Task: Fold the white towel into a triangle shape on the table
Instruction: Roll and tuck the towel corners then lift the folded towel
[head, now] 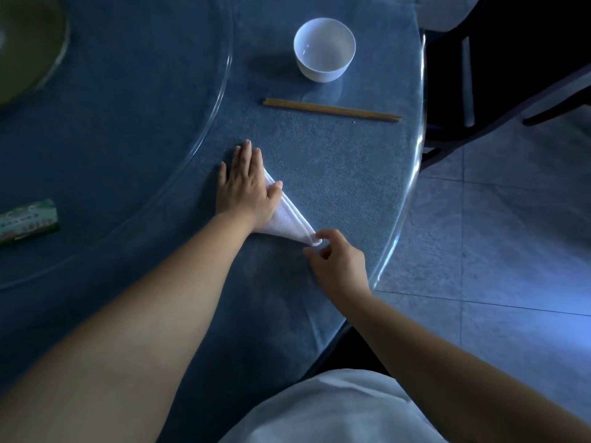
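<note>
The white towel (pixel 289 222) lies on the blue table (pixel 335 174) as a narrow folded triangle, its point aimed toward the table's near right edge. My left hand (pixel 244 183) rests flat on the towel's wide end, fingers spread, and hides most of that end. My right hand (pixel 332 260) pinches the towel's pointed corner between thumb and forefinger, close to the tabletop.
A white bowl (pixel 324 49) stands at the back, with a pair of wooden chopsticks (pixel 332 109) lying in front of it. A green packet (pixel 28 220) lies on the glass turntable (pixel 112 129) at the left. A dark chair (pixel 479 84) stands beyond the table's right edge.
</note>
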